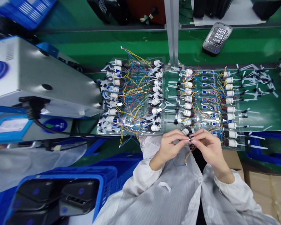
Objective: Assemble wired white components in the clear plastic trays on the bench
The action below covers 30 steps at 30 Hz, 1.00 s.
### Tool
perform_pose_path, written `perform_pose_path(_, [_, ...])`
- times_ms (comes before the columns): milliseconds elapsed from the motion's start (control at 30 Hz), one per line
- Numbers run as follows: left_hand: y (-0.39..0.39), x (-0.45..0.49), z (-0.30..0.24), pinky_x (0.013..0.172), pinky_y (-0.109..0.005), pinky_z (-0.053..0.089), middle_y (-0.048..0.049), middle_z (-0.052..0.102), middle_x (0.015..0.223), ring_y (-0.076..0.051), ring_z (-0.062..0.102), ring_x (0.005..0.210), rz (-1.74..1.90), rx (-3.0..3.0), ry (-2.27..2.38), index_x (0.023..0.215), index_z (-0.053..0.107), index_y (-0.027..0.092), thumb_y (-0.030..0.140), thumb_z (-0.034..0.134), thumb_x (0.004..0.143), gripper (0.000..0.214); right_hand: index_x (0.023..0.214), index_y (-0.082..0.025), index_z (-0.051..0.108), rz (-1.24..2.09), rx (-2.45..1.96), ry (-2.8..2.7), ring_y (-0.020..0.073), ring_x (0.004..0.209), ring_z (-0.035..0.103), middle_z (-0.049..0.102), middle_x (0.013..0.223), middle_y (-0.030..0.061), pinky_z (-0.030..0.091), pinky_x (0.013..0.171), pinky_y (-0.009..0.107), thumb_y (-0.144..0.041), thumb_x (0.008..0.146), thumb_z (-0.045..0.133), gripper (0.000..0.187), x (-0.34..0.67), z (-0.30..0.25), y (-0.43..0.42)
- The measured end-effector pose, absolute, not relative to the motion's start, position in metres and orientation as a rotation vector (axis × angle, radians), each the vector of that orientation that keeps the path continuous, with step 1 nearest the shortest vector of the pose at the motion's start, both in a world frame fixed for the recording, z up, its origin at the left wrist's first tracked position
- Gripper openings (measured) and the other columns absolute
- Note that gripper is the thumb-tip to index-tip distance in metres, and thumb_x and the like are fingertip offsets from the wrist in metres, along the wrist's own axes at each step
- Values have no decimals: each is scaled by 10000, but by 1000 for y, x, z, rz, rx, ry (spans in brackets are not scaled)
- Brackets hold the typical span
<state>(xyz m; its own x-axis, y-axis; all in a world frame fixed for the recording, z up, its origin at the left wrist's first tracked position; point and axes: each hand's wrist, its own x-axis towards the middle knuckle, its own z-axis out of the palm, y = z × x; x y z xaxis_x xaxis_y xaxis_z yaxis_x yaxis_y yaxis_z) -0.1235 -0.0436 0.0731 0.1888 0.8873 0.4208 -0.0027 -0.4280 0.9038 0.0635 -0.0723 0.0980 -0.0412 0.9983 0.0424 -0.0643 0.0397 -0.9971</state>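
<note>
My left hand and my right hand meet at the table's near edge, fingertips pinched together. Between them is a small dark wired part, mostly hidden by the fingers. Yellow and blue wires hang below it to a small white connector over my lap. Just above the left fingertips lies a white and black cylindrical component; whether it joins the pinched part, I cannot tell. A clear plastic tray beyond my hands carries rows of similar wired white cylinders with thin white tubes and small blue boards.
Another full tray of wired components lies left. Loose white tubes are scattered right. A display device rests behind, near a metal post. A grey instrument box stands left; a blue crate holds black devices below.
</note>
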Motion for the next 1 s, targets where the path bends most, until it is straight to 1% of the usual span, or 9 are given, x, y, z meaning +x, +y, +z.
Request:
perform_pose_path(133, [-44,-122,72,653,-269,596,-47,777,800,-163,735,710,1390,1648,862,922,812,182,188,806,920,8,931,-250,805,1090,-1165,-1407,174,893,736,769,960,49,592,764,298,-157,922,783,96,66,103,-72])
perform_pose_path(267, [-45,-121,71,673,-266,609,-54,791,814,-158,750,734,1366,1639,893,927,816,185,187,793,930,23,932,-260,801,998,-1187,-1463,169,889,740,773,953,30,586,774,300,-140,917,777,124,63,104,-70])
perform_pose_path(433, [-41,-127,72,676,-274,620,-62,803,820,-161,756,727,1344,1619,850,937,830,195,219,819,915,35,946,-292,799,1027,-1153,-1424,174,894,748,786,957,14,599,782,310,-140,907,788,157,61,104,-71])
perform_pose_path(600, [-37,-136,77,702,-278,626,-63,818,852,-172,767,754,1318,1630,822,940,842,198,173,859,866,80,934,-311,790,1030,-1185,-1375,183,888,750,780,970,9,601,743,317,-141,900,788,173,61,103,-75])
perform_pose_path(800, [-37,-134,82,676,-263,618,-56,808,827,-166,759,731,1322,1678,833,925,841,188,145,845,871,69,908,-296,787,1037,-1190,-1420,193,874,750,791,971,16,599,752,341,-144,901,787,153,65,101,-74])
perform_pose_path(1000, [-38,-131,81,664,-271,629,-66,809,828,-170,762,730,1296,1735,854,926,831,186,180,822,906,22,899,-285,807,1047,-1181,-1410,201,854,746,800,966,35,603,754,354,-143,898,782,144,66,102,-74])
